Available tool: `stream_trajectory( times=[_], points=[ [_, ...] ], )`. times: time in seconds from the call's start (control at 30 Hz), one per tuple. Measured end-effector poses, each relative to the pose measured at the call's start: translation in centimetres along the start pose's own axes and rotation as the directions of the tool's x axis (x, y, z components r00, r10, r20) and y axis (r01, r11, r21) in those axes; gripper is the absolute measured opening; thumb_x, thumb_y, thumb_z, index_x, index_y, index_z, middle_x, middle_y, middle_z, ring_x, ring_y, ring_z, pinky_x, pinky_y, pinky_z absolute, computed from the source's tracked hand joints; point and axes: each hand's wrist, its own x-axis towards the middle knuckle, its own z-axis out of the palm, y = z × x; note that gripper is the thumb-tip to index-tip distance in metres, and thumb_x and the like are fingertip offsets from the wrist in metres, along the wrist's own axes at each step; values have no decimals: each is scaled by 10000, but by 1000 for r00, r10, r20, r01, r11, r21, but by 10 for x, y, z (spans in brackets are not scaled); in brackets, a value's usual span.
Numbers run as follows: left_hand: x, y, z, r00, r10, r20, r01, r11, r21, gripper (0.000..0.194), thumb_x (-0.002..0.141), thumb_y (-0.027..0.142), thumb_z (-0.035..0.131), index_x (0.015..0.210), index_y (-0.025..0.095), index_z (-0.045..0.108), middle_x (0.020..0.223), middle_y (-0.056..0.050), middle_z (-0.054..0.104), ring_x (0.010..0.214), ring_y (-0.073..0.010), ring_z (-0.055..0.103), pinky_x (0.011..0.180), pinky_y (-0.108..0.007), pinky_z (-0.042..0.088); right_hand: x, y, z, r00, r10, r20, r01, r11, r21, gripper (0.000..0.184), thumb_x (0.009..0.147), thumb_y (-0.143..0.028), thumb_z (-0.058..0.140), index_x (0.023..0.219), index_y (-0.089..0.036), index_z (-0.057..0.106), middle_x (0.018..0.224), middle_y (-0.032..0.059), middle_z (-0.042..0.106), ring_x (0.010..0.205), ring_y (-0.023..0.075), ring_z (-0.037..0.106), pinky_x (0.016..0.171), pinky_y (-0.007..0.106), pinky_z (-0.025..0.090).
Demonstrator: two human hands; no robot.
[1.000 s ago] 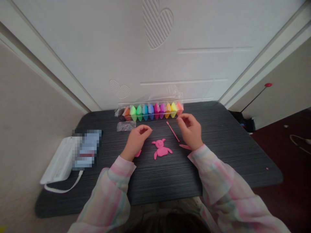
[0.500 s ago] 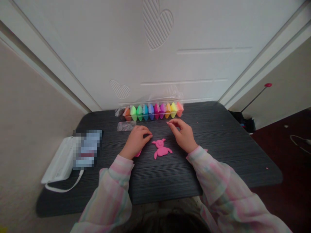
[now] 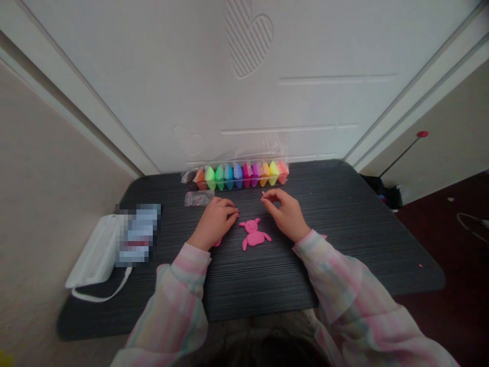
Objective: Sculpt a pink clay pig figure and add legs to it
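A flat pink clay figure (image 3: 255,238) lies on the dark table, with a round head, two ears, a wide body and two arms. To its upper left, my left hand (image 3: 216,219) rests with thumb and fingertips pinched together; whatever is between them is too small to make out. A piece of pink clay (image 3: 217,242) pokes out from under that hand's wrist side, mostly hidden. On the figure's upper right, my right hand (image 3: 286,211) pinches a tiny bit of pink clay (image 3: 263,193) between thumb and forefinger.
Along the table's back edge runs a row of colourful clay packs (image 3: 237,176) in clear wrapping. A crumpled clear wrapper (image 3: 198,198) lies before it. At left are a white power bank (image 3: 93,252), a blurred-out phone (image 3: 139,234) and a white cable (image 3: 95,299).
My right hand has shifted very slightly, its fingertips closing lower so the tiny pink bit shows above them. My left hand and the figure stay in place.
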Motion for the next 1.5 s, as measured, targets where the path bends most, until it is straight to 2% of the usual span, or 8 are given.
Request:
stream_trajectory(
  times=[0.27, 0.4, 0.5, 0.7, 0.93, 1.03, 1.27, 1.5],
  points=[
    [0, 2, 2, 998, -9, -60, 9, 1000, -5, 213, 808, 281, 493, 815, 155, 664, 890, -53, 637, 873, -183, 512, 833, -345, 419, 0, -16, -11, 998, -59, 6, 59, 998, 22, 167, 804, -204, 514, 925, -200, 628, 920, 31, 675, 865, 148, 611, 797, 291, 466],
    [1, 3, 4, 995, -35, -91, 34, 999, -15, 230, 823, 271, 457, 837, 144, 648, 888, -58, 636, 869, -180, 523, 833, -337, 414, -20, -33, -28, 1000, -7, 2, 7, 999, 51, 170, 833, -268, 495, 931, -207, 620, 874, 17, 683, 787, 132, 633, 716, 266, 493],
    [2, 4, 6, 994, -46, -99, 44, 999, -25, 231, 819, 263, 452, 833, 140, 647, 890, -65, 638, 875, -189, 521, 841, -342, 406, -48, -45, -40, 993, 4, 114, -6, 1000, 20, 123, 802, -306, 550, 845, -223, 631, 791, -6, 685, 712, 130, 633, 652, 253, 490],
    [2, 4, 7, 990, -75, -118, 69, 996, -53, 252, 814, 272, 439, 822, 135, 650, 881, -77, 633, 872, -198, 511, 846, -353, 397, -100, -39, -35, 915, -54, 399, 147, 967, -208, 187, 796, -357, 556, 723, -194, 611, 708, 8, 667, 668, 130, 600, 646, 272, 454],
    [2, 4, 8, 989, -84, -124, 78, 996, -53, 263, 818, 282, 437, 836, 127, 649, 895, -71, 632, 880, -188, 505, 849, -337, 391, -111, -27, -24, 907, -50, 419, 212, 913, -349, 197, 852, -280, 480, 890, -199, 655, 896, 51, 665, 819, 176, 548, 739, 330, 420],
    [2, 4, 9, 988, -88, -127, 82, 995, -51, 271, 819, 289, 437, 844, 123, 649, 899, -72, 630, 884, -189, 503, 848, -336, 391, -112, -30, -26, 902, -61, 426, 270, 852, -449, 224, 857, -268, 466, 958, -200, 654, 950, 53, 659, 830, 188, 523, 740, 335, 419],
    [2, 4, 9, 986, -102, -135, 95, 994, -58, 275, 818, 292, 439, 855, 121, 651, 890, -70, 623, 879, -187, 497, 854, -338, 381, -127, -38, -38, 864, -15, 504, 353, 731, -584, 313, 852, -311, 460, 1128, -220, 575, 1199, 74, 562, 1018, 240, 464, 822, 396, 380],
    [3, 3, 11, 985, -105, -138, 98, 993, -62, 280, 815, 293, 443, 870, 114, 651, 911, -74, 624, 888, -184, 491, 854, -331, 377, -129, -46, -35, 803, 24, 595, 415, 695, -588, 412, 841, -403, 441, 1221, -251, 490, 1340, 118, 424, 1195, 282, 372, 944, 474, 290]
  ],
)
